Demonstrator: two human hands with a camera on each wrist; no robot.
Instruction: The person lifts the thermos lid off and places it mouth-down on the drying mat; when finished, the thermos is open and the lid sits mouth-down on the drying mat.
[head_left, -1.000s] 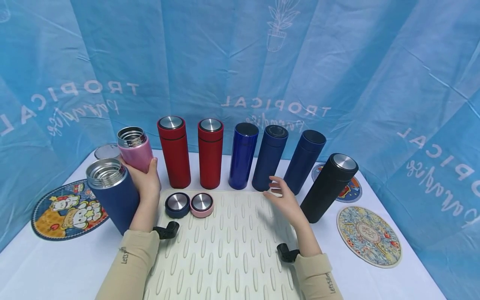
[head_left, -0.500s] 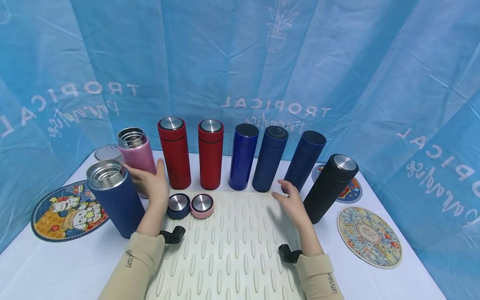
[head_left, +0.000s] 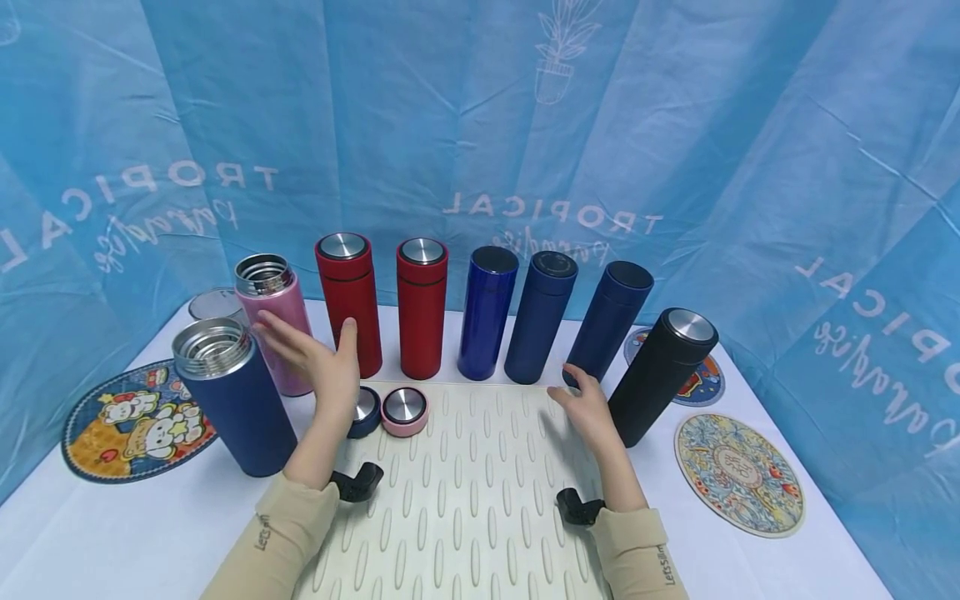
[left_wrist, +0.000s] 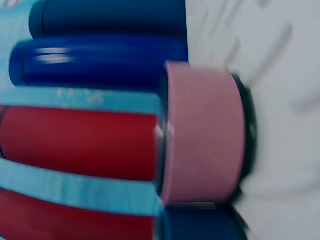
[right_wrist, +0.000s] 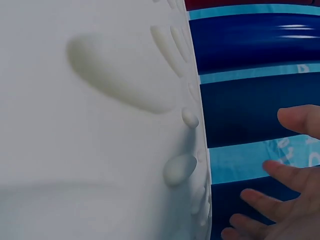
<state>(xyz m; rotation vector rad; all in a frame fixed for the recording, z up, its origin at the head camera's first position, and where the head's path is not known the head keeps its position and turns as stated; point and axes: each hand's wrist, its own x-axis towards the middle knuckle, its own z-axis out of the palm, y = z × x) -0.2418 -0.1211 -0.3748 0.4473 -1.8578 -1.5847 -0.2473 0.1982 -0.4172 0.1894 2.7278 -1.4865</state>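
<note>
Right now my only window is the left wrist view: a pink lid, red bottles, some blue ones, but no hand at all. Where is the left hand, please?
Observer: The head view has it: the left hand is raised, thumb apart from the fingers, which cross in front of the pink bottle; whether they touch it I can't tell.
Visitor: Oh, I don't see that bottle either! Does it have its top on?
Observer: No, the head view shows its steel mouth uncovered.
</note>
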